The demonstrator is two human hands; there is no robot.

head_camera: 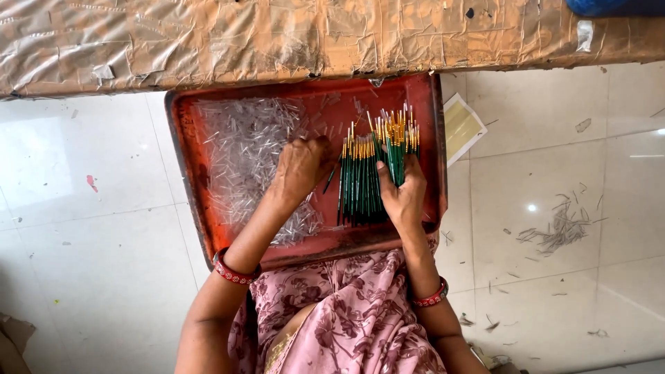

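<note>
Right hand (404,196) clutches green paintbrushes (360,183); left hand (303,166), fingers curled, digs into clear caps (242,149) on red tray (190,180); yellow sheet (463,127) alongside.

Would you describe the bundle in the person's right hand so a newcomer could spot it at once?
Find the red tray on the person's lap. At its right side, the right hand grips a bundle of paintbrushes. Unlike the brush pile lying flat beside it, this bundle is lifted and fanned.
</note>
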